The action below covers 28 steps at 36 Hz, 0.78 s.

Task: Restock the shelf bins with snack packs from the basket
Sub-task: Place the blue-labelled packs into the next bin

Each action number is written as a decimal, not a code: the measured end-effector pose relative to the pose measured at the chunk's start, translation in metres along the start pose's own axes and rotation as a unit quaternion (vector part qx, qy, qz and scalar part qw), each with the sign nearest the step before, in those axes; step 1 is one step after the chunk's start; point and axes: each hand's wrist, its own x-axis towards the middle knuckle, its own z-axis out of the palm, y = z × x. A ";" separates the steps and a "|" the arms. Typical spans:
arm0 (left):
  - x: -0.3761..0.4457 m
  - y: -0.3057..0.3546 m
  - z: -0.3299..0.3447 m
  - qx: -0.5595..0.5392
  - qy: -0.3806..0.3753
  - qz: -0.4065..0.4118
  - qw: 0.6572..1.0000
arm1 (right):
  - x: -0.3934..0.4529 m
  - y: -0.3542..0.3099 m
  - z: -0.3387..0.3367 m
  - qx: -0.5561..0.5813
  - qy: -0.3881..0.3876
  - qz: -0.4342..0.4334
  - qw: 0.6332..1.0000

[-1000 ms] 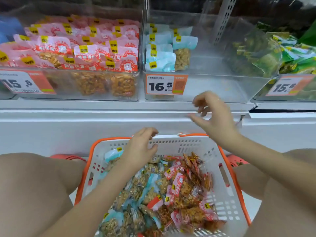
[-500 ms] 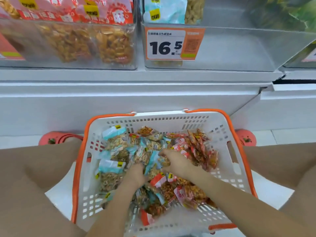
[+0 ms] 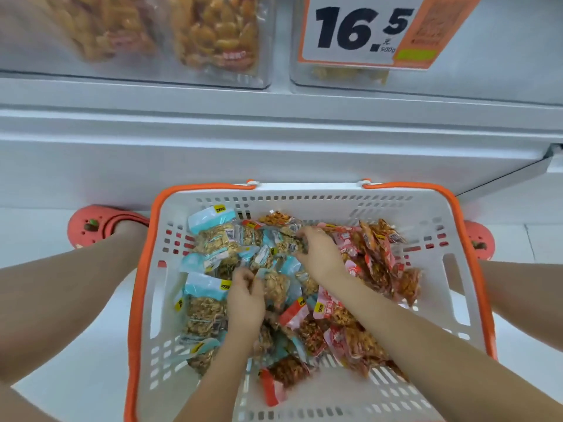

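Hands: both are now down inside the basket; a second ago the right hand hung up by the shelf edge with nothing in it, and the left hand was only reaching the near rim.
Left hand fingers: curled into the heap around the blue-topped packs at mid-basket, apparently pinching one; exactly which pack they hold cannot be told.
Right hand fingers: bent over packs at the far middle of the heap, where blue and red meet; they close on the pile, but whether a pack is truly gripped cannot be told.
Snack packs: all in view of the basket lie loose in it, blue-topped ones to the left, red-topped packs to the right, none lifted clear.
View: tilted downward since a second ago, so only the lower fronts of the shelf bins show, with the price tag reading 16.5 above the basket.
Meaning for the task: judged from this, one delivery is over and a fresh gathering has begun; plenty of stock remains to move.
Surroundings: basket sits on the floor against the shelf base, between the person's knees; an orange clog shows at left.
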 end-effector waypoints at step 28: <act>-0.005 0.046 -0.046 -0.439 -0.112 -0.319 0.832 | -0.010 -0.032 -0.017 0.167 0.030 0.000 0.985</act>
